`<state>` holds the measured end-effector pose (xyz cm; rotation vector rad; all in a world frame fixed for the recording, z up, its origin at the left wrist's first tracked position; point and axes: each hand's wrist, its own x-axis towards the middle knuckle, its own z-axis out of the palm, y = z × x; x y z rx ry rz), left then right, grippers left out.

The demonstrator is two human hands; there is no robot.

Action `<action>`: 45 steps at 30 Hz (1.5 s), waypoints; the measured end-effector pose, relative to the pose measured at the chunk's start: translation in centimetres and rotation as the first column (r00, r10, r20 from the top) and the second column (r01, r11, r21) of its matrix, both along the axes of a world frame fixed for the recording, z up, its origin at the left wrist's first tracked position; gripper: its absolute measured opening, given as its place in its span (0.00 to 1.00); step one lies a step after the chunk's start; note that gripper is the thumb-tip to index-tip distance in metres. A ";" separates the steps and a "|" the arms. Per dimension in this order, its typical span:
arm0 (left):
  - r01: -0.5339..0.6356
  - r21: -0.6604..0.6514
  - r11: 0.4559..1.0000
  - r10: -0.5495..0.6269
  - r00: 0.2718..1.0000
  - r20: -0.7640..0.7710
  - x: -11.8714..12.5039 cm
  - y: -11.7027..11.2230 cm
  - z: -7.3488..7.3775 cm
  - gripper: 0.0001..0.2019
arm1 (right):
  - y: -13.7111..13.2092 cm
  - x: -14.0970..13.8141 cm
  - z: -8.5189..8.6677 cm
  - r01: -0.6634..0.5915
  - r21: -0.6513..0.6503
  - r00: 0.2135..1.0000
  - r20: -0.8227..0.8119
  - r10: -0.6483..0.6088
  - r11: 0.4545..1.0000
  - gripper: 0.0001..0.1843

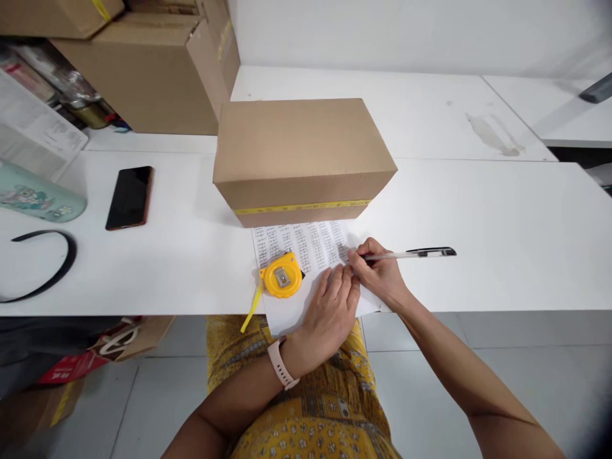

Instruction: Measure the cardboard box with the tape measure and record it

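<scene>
A lap in yellow patterned cloth (310, 408) fills the bottom edge, and both bare forearms reach up from it to the near edge of the table. The left hand (329, 312), with a pale pink watch strap (282, 364) at the wrist, lies open and flat on a white paper sheet (287, 319), pinning it. The right hand (380, 273) is closed around a clear plastic pen (411, 254) with a black cap. Its tip is down at the right end of the written rows. The two hands touch at the fingertips.

The sheet's upper part carries tight columns of handwritten entries, too small to read. Its lower part, overhanging the table edge, is blank, so plenty of room looks unfilled. A round yellow tape measure (282, 275) sits on the sheet, its blade end dangling off the edge. The sheet's top runs under a closed brown cardboard box (301, 153) with a yellow strip (301, 206) along its front.

The white laminate table (478, 242) abuts other white tables behind and to the right. On it to the left lie a black smartphone (129, 196), a mint-green bottle (38, 197) on its side and a curved black strap (52, 261). Larger stacked cardboard boxes (143, 76) stand at the back left by a white wall. Grey floor tiles (430, 382) show below.
</scene>
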<state>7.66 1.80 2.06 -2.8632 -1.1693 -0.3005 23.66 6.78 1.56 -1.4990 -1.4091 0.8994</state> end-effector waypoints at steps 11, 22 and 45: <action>-0.006 -0.008 1.000 0.006 1.000 0.015 0.1 -0.1 -0.2 0.26 | 0.1 0.3 -0.3 -0.036 0.000 0.997 0.075 0.036 0.999 0.17; -0.007 -0.007 1.000 0.007 1.000 0.018 0.0 0.0 0.0 0.26 | 0.0 0.2 -0.3 -0.050 0.001 0.997 0.061 0.049 0.999 0.17; -0.004 0.004 1.000 0.004 1.000 0.016 0.0 -0.2 -0.3 0.26 | 0.1 0.2 -0.1 -0.011 0.003 0.998 0.060 0.011 1.000 0.16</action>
